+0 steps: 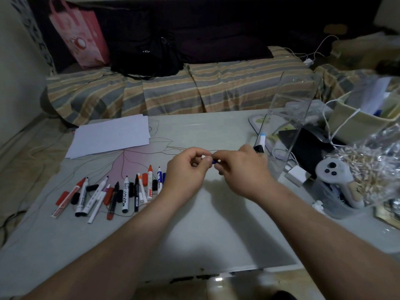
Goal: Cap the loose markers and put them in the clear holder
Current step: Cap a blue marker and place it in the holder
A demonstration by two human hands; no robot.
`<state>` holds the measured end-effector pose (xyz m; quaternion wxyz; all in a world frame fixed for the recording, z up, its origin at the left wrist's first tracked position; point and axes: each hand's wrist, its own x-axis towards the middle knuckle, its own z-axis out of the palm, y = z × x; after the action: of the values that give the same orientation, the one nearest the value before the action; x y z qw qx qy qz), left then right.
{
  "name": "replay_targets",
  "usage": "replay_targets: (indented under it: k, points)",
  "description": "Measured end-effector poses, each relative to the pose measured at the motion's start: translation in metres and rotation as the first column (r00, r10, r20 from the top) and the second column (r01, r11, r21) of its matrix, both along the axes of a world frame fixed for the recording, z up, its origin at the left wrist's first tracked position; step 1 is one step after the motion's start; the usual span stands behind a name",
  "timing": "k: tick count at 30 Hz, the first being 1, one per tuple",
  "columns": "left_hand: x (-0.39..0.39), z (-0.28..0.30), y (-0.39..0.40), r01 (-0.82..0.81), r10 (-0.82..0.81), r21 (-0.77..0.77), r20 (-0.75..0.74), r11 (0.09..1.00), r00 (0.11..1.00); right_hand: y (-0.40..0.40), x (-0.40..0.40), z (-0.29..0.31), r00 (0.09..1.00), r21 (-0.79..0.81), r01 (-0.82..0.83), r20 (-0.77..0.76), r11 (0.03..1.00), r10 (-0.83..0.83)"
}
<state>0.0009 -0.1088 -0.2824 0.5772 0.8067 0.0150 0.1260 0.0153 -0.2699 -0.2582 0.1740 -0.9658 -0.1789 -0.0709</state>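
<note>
My left hand (188, 167) and my right hand (242, 167) meet over the middle of the table, fingers pinched together. Between them shows a small white marker body (204, 157) in the left fingers and a blue cap (214, 161) at the right fingertips. Most of that marker is hidden by my fingers. Several loose markers and caps (121, 191), red, black, orange and blue, lie in a row to the left. The tall clear holder (287, 118) stands at the right, with one blue-and-white marker (260, 141) inside.
A stack of white paper (112, 135) lies at the table's far left. At the right stand a white controller (334, 176) in a cup, a bag of small wooden pegs (368, 169), a cream basket (357, 120), cables and a charger (297, 173). A striped couch sits behind.
</note>
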Motion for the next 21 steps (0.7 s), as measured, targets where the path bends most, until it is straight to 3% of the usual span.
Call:
replay_targets:
  k: [2, 4, 5, 7, 9, 12, 17, 21]
  points:
    - [0.002, 0.0, -0.003, 0.059, -0.06, -0.125, 0.001, 0.99, 0.998, -0.01, 0.003, 0.012, 0.999, 0.056, -0.018, -0.026, 0.998, 0.019]
    - [0.004, 0.001, -0.003, 0.084, -0.085, -0.153, -0.005, 0.985, 0.996, -0.028, 0.01, 0.03, 0.994, 0.26, 0.079, 0.059, 0.962, -0.098]
    - [0.004, 0.0, 0.0, 0.083, -0.086, -0.103, -0.02, 0.991, 0.996, -0.041, 0.014, 0.039, 0.977, 0.355, 0.131, 0.112, 0.926, -0.181]
    - [0.007, -0.008, 0.012, 0.053, -0.045, 0.165, -0.048, 0.985, 0.998, -0.064, 0.017, 0.051, 0.941, 0.461, 0.186, 0.172, 0.868, -0.292]
    - [0.011, -0.02, 0.029, 0.017, 0.017, 0.451, -0.071, 0.893, 0.997, -0.08, 0.017, 0.047, 0.931, 0.373, 0.227, 0.189, 0.9, -0.313]
    - [0.015, -0.031, 0.052, -0.003, 0.136, 0.644, -0.157, 0.765, 0.978, -0.086, 0.013, 0.022, 0.945, 0.144, 0.265, 0.156, 0.953, -0.287]
    - [0.016, -0.034, 0.076, 0.047, 0.246, 0.792, -0.245, 0.609, 0.938, -0.093, 0.021, 0.008, 0.956, 0.005, 0.285, 0.078, 0.959, -0.284]
    - [0.015, -0.042, 0.08, 0.079, 0.253, 0.809, -0.273, 0.582, 0.928, -0.083, 0.023, 0.005, 0.942, 0.018, 0.296, 0.156, 0.955, -0.296]
